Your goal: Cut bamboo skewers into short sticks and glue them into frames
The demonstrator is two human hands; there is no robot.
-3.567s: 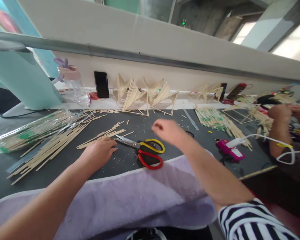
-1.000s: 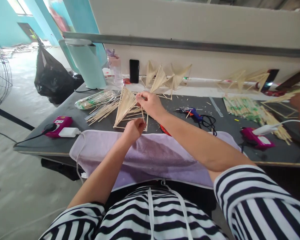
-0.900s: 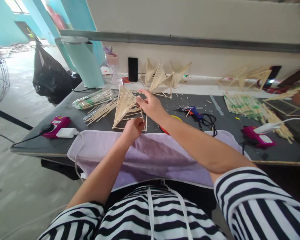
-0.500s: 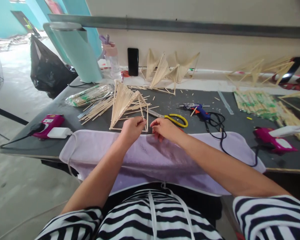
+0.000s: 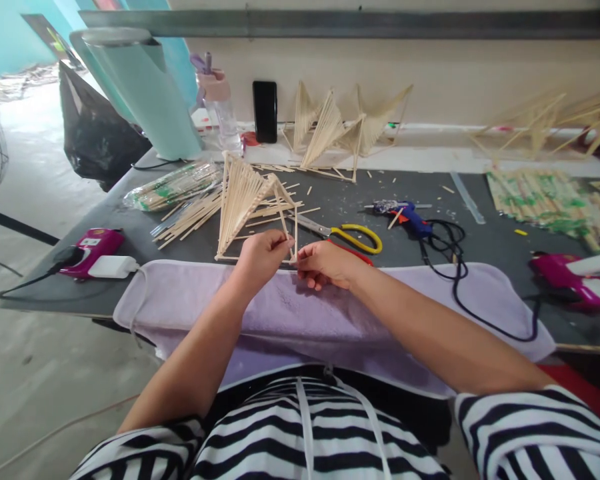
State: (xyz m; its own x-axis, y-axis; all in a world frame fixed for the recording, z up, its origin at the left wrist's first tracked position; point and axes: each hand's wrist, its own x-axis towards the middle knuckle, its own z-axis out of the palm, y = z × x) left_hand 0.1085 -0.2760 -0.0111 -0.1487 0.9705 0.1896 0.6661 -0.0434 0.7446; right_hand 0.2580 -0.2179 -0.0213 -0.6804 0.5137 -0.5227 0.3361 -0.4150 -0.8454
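A model of thin wooden sticks (image 5: 245, 203) stands at the desk's near edge, one side filled with a fan of close-set sticks. Near its front right corner, my left hand (image 5: 265, 257) is closed, thumb and forefinger pinching a slanting stick of the frame. From the other side my right hand (image 5: 325, 263) reaches the same corner, thumb and forefinger pressed together on it and the other fingers curled below. Just behind the right hand lie yellow-handled scissors (image 5: 355, 235). A blue glue gun (image 5: 405, 217) rests further right, its black cord trailing over a lilac towel (image 5: 380, 300).
Loose sticks (image 5: 195, 217) and a bagged bundle (image 5: 175, 187) lie left of the model. Finished stick models (image 5: 325, 130) stand along the wall, near a phone (image 5: 265, 112) and a bottle (image 5: 220, 107). Magenta power strips (image 5: 93, 250) sit at both sides.
My right hand has moved left and up to the model's front corner, closing the gap between the hands. My left hand stays there. The camera view has shifted slightly.
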